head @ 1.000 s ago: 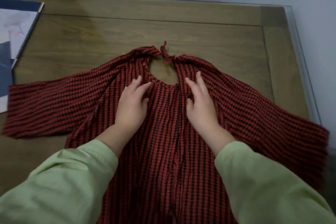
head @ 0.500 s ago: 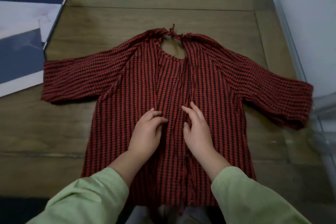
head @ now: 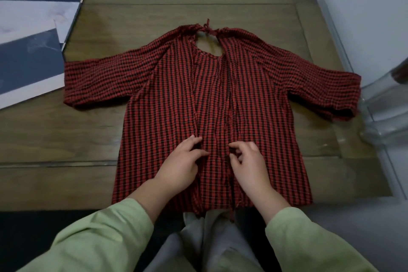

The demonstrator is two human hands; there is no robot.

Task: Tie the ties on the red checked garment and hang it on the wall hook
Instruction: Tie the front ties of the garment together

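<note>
The red checked garment [head: 260, 86] lies flat on the wooden table [head: 66, 139], sleeves spread left and right, its back slit facing up. A knotted tie [head: 207, 27] closes the neckline at the far end. My left hand [head: 183, 163] rests on the left edge of the slit near the hem, fingers pinching the cloth. My right hand [head: 249, 161] sits on the right edge of the slit, fingers curled around the fabric there. A loose tie end [head: 231, 214] hangs off the table's front edge below the hem.
A large blue and white book or folder [head: 33, 51] lies at the table's back left. A glass edge [head: 331, 28] runs along the table's right side, with a clear chair [head: 384, 108] beyond it. No wall hook is in view.
Both hands have slid down the slit from the neckline to near the hem. The view has pulled back, showing the whole garment.
</note>
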